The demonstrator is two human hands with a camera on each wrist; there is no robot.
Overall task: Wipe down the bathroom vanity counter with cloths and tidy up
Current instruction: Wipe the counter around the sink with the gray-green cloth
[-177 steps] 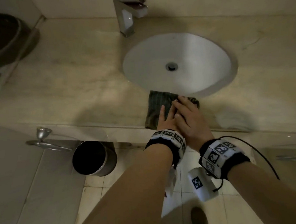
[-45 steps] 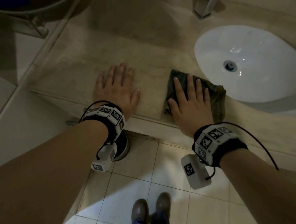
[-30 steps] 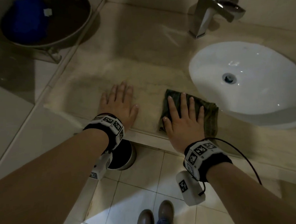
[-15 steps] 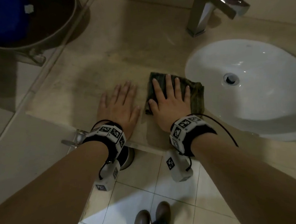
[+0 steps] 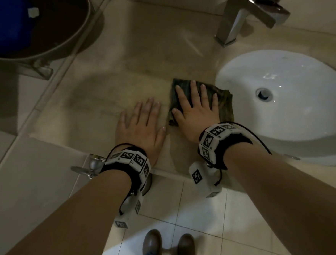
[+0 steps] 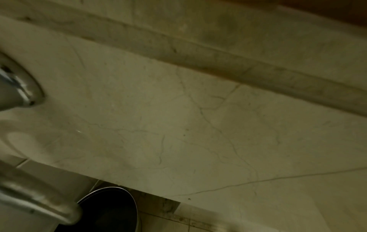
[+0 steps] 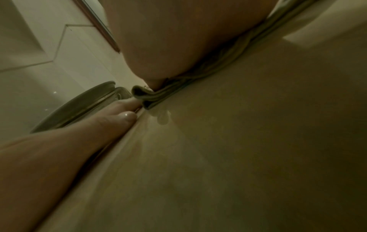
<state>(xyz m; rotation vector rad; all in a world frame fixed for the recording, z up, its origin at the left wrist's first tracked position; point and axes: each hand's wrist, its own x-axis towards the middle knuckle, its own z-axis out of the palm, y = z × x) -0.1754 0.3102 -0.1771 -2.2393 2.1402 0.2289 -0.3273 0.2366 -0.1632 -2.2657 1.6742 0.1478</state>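
A folded dark green cloth (image 5: 224,103) lies on the beige marble counter (image 5: 131,70), just left of the white basin (image 5: 294,122). My right hand (image 5: 196,109) presses flat on it with fingers straight and spread. Beside it, my left hand (image 5: 141,127) rests flat on the bare counter near the front edge, holding nothing. In the right wrist view the cloth (image 7: 157,95) shows as stacked folds under my palm, and the left hand's thumb (image 7: 127,117) lies close to it.
A square chrome faucet (image 5: 241,16) stands behind the basin. At the far left sits a dark bowl (image 5: 44,42) with something blue inside. A metal fitting (image 5: 92,166) sticks out below the counter edge, and a bin (image 6: 111,208) stands on the tiled floor.
My right hand has slid the cloth left, away from the basin and close to my left hand. Earlier both hands were on the cloth in front of the basin; the left now lies on bare counter.
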